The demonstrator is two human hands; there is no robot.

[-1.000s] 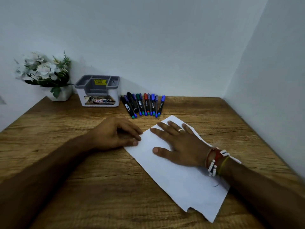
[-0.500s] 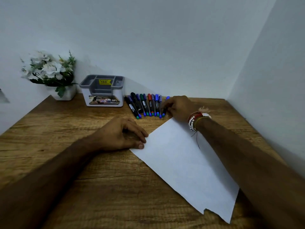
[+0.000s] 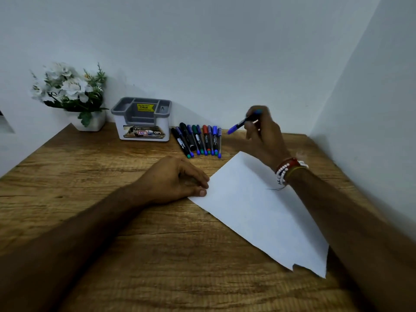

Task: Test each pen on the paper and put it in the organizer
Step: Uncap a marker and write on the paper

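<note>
Changes, itemised:
- My right hand (image 3: 262, 131): off the paper (image 3: 258, 208), where it lay flat a second ago; now raised above the surface (image 3: 112, 221), right of the pen row (image 3: 199, 140).
- Blue pen (image 3: 239, 125): gone from the right end of the row; now gripped in that hand's fingers, blue end pointing left, clear of the surface.
- Pen row: one fewer.

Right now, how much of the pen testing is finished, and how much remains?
Nothing looks done: the paper bears no mark and no pen shows in the organizer. In hand: the right hand holds a blue pen above the table, while the left hand pins the paper's edge. Left: this pen and the row of pens.
</note>
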